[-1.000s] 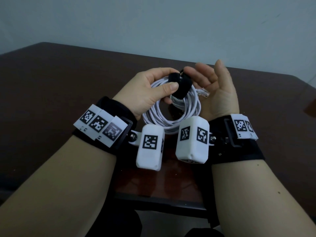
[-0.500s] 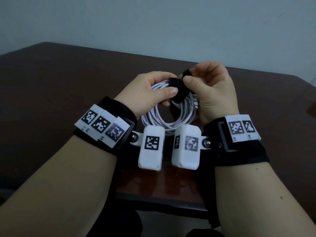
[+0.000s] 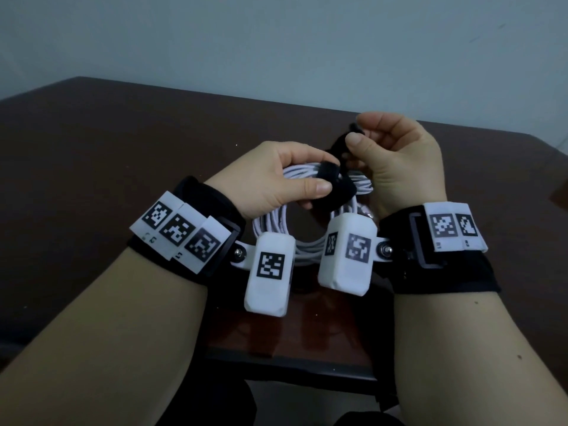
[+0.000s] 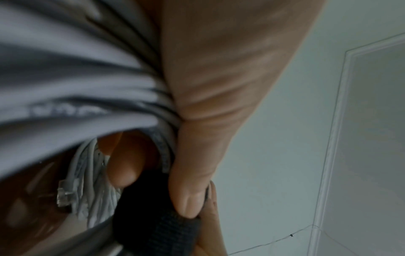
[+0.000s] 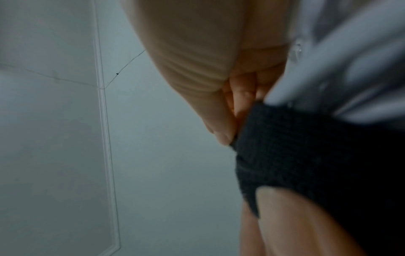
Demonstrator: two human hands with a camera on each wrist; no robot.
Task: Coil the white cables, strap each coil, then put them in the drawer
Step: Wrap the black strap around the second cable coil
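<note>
Our right hand (image 3: 396, 161) has lifted the strap (image 3: 333, 192) end, pinching it; left hand (image 3: 276, 179) grips the coil (image 3: 276, 229). Strapping unfinished, drawer unseen.

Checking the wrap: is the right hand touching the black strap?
Touching. In the head view the right hand pinches the black strap end between thumb and fingers, above the white cable coil.

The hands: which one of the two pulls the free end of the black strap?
The right hand pinches the black strap's free end, raised above the coil. The left hand instead grips the coiled white cable where the strap wraps it.
</note>
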